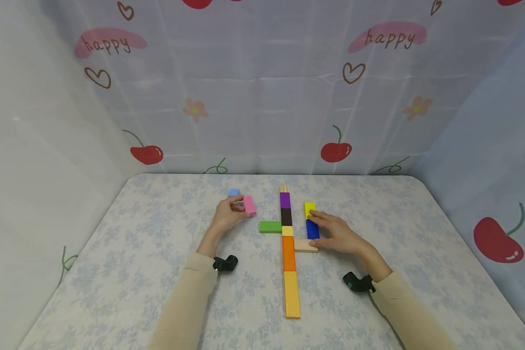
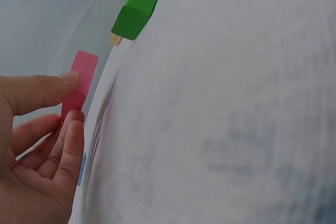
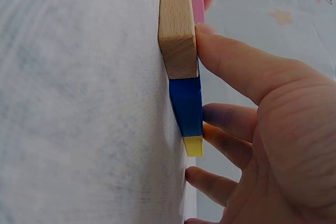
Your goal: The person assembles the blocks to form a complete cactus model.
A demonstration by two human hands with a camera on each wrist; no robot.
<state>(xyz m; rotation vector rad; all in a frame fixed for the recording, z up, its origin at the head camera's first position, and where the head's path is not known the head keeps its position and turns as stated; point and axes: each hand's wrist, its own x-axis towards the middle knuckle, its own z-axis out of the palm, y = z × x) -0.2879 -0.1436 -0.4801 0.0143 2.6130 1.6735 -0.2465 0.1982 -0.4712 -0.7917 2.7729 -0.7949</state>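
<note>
Between thumb and fingers my left hand [image 1: 229, 214] pinches a pink block [image 1: 249, 205], tilted, left of the column. The left wrist view shows the thumb over that pink block [image 2: 80, 80]. My right hand [image 1: 338, 232] rests on the right-side pieces: its thumb touches the bare wooden block [image 3: 177, 24], other fingers touch the blue block [image 1: 312, 229] and the yellow block [image 1: 309, 209]. The central column has a long tan block [image 1: 291, 295], an orange block [image 1: 288, 253], a pale yellow block [image 1: 287, 231], a dark brown block [image 1: 286, 217] and a purple block [image 1: 285, 200].
A green block [image 1: 270, 227] juts left from the column. Thin pale sticks [image 1: 284, 188] extend beyond the purple end. Behind my left hand lies a light blue block [image 1: 234, 192]. Everything lies on a patterned tablecloth [image 1: 135, 272], with a printed curtain [image 1: 262, 131] behind.
</note>
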